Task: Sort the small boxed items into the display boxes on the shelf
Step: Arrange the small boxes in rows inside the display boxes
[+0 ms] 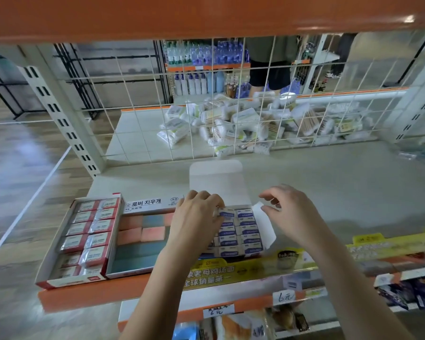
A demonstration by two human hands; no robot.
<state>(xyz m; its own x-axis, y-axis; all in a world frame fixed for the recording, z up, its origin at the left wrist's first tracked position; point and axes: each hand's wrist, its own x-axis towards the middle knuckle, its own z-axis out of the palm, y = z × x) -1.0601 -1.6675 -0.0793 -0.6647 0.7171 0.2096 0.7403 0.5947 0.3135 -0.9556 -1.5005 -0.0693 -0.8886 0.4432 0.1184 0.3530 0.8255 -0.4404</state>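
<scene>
Three display boxes stand side by side at the shelf's front edge. The left red box [47,263] holds two rows of red-and-white small boxes [95,227]. The middle box [146,203] with Korean lettering holds pink and teal blocks [152,233]. The right white box [216,182], lid flap up, holds blue-and-white small boxes [248,229]. My left hand [196,217] grips a small wrapped box at this box's back left corner. My right hand [288,209] hovers with loosely curled fingers by the box's right side flap [265,223], holding nothing.
A white wire grid [231,106] backs the shelf; behind it lies a heap of white packets [243,123]. The grey shelf surface [329,182] stretches to the right. An orange beam [206,15] hangs overhead. Packaged goods fill the lower shelves. A person stands beyond the grid.
</scene>
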